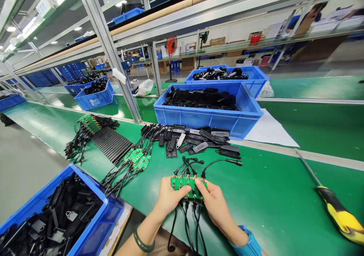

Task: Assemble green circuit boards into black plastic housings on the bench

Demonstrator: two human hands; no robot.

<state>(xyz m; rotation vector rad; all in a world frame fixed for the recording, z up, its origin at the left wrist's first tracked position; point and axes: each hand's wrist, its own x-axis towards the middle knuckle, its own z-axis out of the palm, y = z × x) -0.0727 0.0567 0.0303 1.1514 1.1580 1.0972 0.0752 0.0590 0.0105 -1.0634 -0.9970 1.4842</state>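
Observation:
Between my hands is a green circuit board panel [184, 182] with black cables running off its far and near edges. My left hand [167, 195] grips its left end, thumb lying across the top. On the right end, my right hand [214, 201] closes with its thumb pressing the face. The near cables [186, 222] hang down over the table edge toward my lap. One far cable [222, 161] stretches right and ends in a thick plug. More wired green boards [139, 157] lie to the left, beside a row of black strips [112, 144].
A blue bin of black parts [209, 116] stands behind loose black casings [199, 138]. Another blue bin [105, 210] sits at lower left. A yellow-black screwdriver [335, 206] lies at right, near white paper [270, 129]. A metal post [113, 63] rises behind the boards.

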